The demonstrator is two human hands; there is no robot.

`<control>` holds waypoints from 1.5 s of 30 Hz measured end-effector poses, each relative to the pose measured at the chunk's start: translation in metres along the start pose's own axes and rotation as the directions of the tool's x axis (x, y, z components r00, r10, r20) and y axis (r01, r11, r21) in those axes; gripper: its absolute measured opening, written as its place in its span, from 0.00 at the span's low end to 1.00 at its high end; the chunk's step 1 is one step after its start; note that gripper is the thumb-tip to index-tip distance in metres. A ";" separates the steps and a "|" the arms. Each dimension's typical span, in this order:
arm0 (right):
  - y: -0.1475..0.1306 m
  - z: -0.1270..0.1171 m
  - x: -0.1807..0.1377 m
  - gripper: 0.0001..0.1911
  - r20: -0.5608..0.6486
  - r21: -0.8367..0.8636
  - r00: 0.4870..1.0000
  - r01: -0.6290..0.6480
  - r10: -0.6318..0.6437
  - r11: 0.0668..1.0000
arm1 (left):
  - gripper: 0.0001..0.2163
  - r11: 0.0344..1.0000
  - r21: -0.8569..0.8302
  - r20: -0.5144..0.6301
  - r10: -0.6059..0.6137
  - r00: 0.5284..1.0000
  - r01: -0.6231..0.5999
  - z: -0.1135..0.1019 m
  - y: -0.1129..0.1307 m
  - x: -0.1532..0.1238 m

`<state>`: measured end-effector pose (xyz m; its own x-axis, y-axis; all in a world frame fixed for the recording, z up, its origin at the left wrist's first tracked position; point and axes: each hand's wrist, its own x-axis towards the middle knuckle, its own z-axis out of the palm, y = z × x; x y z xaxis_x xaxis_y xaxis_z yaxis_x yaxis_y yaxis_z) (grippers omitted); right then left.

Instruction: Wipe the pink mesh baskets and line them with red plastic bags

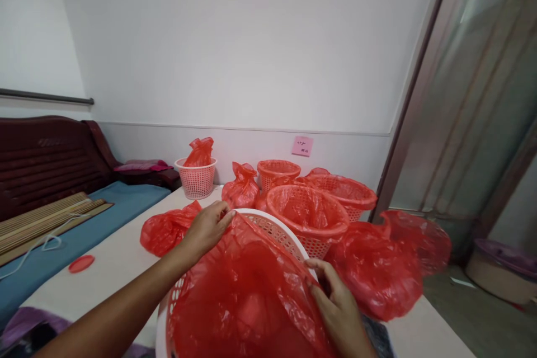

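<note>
A white lattice basket [277, 226] stands close in front of me with a red plastic bag [247, 296] spread inside it. My left hand [207, 227] is closed on the bag's edge at the basket's far-left rim. My right hand [338, 305] pinches the bag's edge at the right rim, fingers curled on the film.
Several baskets lined with red bags [308, 212] stand behind on the pale table [113, 263]. A loose puffed red bag [381, 268] lies to the right, another [163, 229] to the left. A pink basket [196, 179] holds a bag. A red lid [81, 263] lies left. A sliding door [470, 112] is right.
</note>
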<state>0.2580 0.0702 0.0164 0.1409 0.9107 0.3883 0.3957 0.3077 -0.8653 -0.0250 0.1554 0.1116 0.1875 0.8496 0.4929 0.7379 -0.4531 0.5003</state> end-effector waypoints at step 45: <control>0.017 0.006 0.056 0.20 -0.177 0.091 0.980 0.113 -0.096 0.989 | 0.15 0.881 -0.282 0.146 -0.353 0.924 0.380 0.017 0.022 0.031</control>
<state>0.2674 0.1281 0.0213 0.2603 0.8139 0.5194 0.3252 0.4326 -0.8409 0.0076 0.1761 0.1257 0.0076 0.9845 0.1755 0.5382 -0.1519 0.8290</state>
